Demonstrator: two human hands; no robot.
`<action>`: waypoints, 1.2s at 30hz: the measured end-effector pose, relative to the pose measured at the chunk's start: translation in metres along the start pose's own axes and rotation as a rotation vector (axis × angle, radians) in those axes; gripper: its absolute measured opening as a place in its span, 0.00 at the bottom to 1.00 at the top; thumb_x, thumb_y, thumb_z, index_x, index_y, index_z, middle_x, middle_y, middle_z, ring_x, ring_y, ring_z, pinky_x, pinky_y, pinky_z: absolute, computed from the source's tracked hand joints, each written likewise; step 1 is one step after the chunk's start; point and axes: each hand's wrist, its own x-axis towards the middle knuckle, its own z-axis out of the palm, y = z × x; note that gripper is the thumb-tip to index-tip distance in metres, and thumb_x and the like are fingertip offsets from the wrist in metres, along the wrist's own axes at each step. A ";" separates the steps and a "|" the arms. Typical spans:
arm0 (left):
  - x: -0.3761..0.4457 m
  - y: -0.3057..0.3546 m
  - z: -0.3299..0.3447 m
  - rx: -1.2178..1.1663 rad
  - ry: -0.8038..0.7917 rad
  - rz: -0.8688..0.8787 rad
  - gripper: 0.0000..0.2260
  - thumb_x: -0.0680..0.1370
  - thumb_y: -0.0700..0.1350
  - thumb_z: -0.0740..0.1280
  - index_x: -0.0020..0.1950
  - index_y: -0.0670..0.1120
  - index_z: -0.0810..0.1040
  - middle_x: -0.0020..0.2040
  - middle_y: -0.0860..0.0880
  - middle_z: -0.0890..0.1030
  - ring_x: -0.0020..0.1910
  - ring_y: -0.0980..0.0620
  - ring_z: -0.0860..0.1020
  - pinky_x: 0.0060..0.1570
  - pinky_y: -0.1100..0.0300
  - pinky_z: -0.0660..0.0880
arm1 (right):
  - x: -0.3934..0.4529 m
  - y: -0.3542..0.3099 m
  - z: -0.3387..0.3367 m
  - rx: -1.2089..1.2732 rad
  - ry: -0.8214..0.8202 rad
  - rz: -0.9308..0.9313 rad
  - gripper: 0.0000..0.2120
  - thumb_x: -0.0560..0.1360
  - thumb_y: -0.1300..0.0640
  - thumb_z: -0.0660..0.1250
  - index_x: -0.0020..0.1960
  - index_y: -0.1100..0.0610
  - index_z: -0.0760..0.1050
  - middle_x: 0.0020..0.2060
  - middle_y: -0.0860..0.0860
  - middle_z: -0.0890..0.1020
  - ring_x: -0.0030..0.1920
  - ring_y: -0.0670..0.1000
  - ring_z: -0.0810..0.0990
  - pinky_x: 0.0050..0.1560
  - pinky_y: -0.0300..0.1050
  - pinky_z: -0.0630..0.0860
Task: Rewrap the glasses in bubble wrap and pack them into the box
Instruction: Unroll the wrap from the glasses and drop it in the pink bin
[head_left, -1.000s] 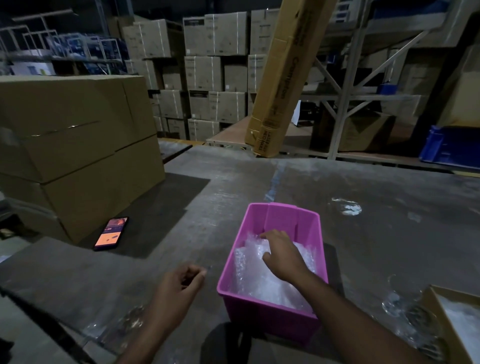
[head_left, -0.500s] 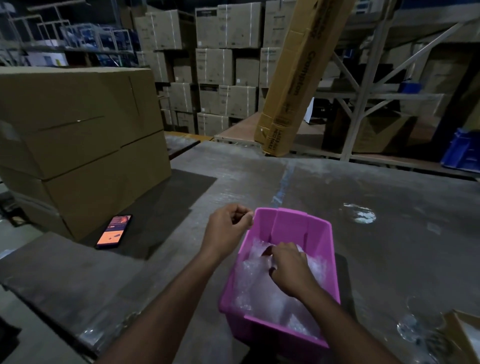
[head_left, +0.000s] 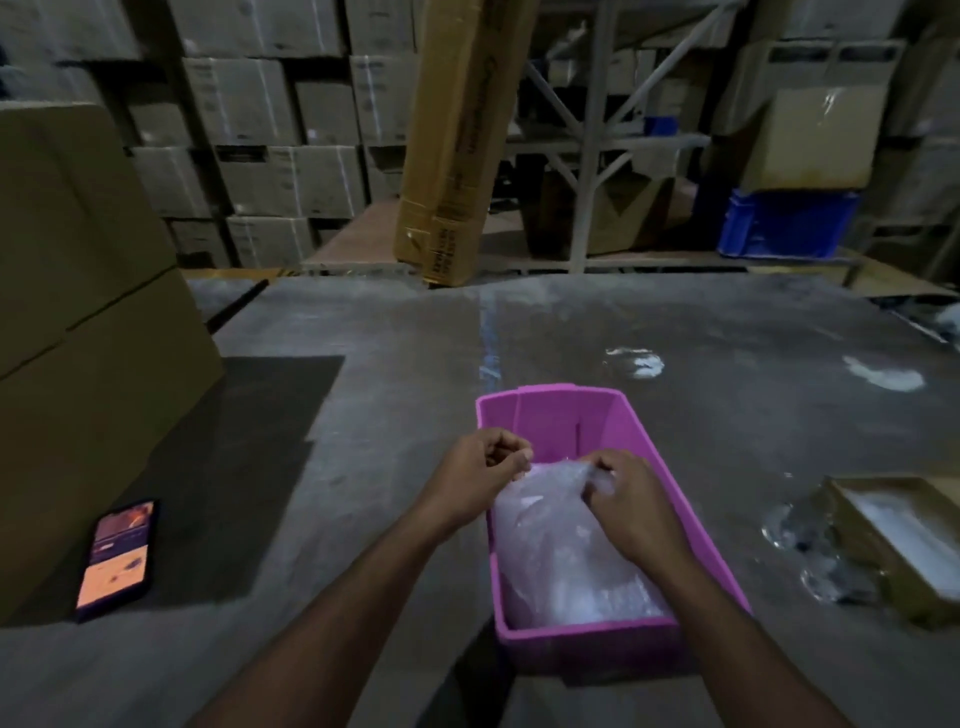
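Note:
A pink plastic bin (head_left: 550, 410) stands on the grey table in front of me, its near half filled with crumpled bubble wrap (head_left: 561, 556). My right hand (head_left: 631, 501) pinches the top of the wrap inside the bin. My left hand (head_left: 480, 473) is curled at the bin's left rim, its fingers pinched at the wrap's upper left edge. Clear glasses (head_left: 800, 545) lie on the table to the right, beside an open cardboard box (head_left: 898, 540) lined with white wrap. Whether a glass sits inside the wrap in the bin is hidden.
A lit phone (head_left: 117, 558) lies at the left, next to a big stack of cardboard cartons (head_left: 78, 322). A tall carton (head_left: 457, 140) leans at the table's far edge. Shelving with more boxes and a blue crate (head_left: 789, 223) fills the background.
My left hand has come up from the table to the bin's left rim and pinched the wrap. The right hand stayed on the wrap. The view tilted down.

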 end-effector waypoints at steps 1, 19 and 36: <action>-0.001 0.000 -0.002 -0.013 -0.020 0.014 0.04 0.79 0.40 0.71 0.52 0.42 0.83 0.47 0.44 0.86 0.46 0.52 0.83 0.54 0.53 0.80 | -0.002 -0.001 0.001 -0.004 0.012 0.015 0.06 0.70 0.61 0.71 0.43 0.50 0.81 0.41 0.45 0.84 0.45 0.53 0.81 0.47 0.53 0.79; -0.050 -0.004 -0.022 -0.054 0.110 -0.032 0.05 0.81 0.39 0.68 0.53 0.40 0.83 0.39 0.52 0.84 0.38 0.57 0.80 0.41 0.61 0.78 | -0.013 -0.016 0.008 0.068 -0.169 -0.120 0.07 0.74 0.63 0.69 0.44 0.52 0.81 0.42 0.47 0.83 0.45 0.47 0.80 0.43 0.36 0.70; -0.065 0.010 -0.004 -0.047 0.269 -0.077 0.08 0.82 0.43 0.67 0.53 0.39 0.83 0.45 0.46 0.85 0.41 0.58 0.82 0.41 0.67 0.78 | 0.006 -0.010 0.012 0.033 -0.320 -0.222 0.04 0.74 0.59 0.68 0.43 0.51 0.79 0.41 0.47 0.80 0.46 0.53 0.77 0.43 0.46 0.69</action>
